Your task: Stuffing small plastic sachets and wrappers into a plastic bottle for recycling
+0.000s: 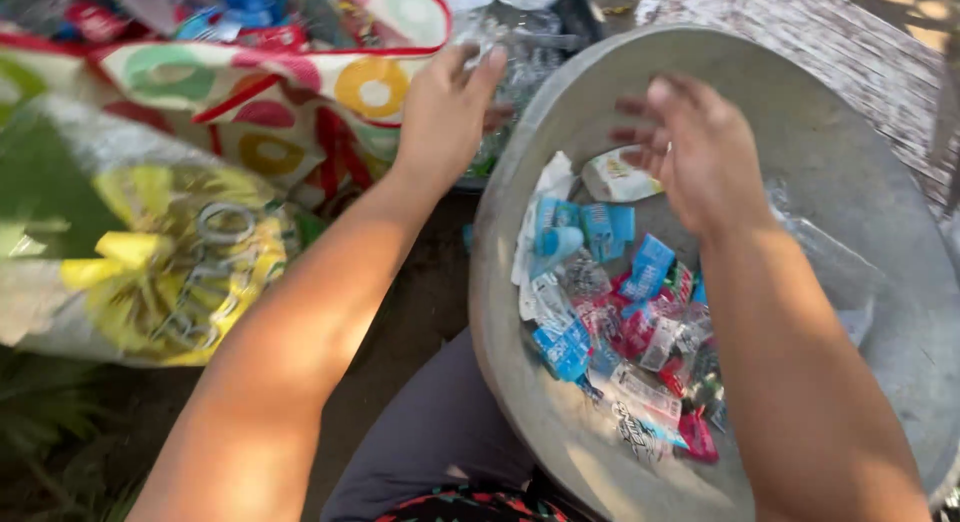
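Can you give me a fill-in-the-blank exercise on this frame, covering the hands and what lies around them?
1. The small wrappers lie heaped inside a large grey metal ____.
2. The right hand hovers over the basin with its fingers ____.
3. The left hand reaches toward crumpled clear ____ at the basin's far rim.
4. A colourful bag printed with ____ stands to the left of the basin.

Missing words: basin; spread; plastic; rings

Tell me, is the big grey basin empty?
No, the grey basin holds a heap of small blue, red and white sachets under the right hand.
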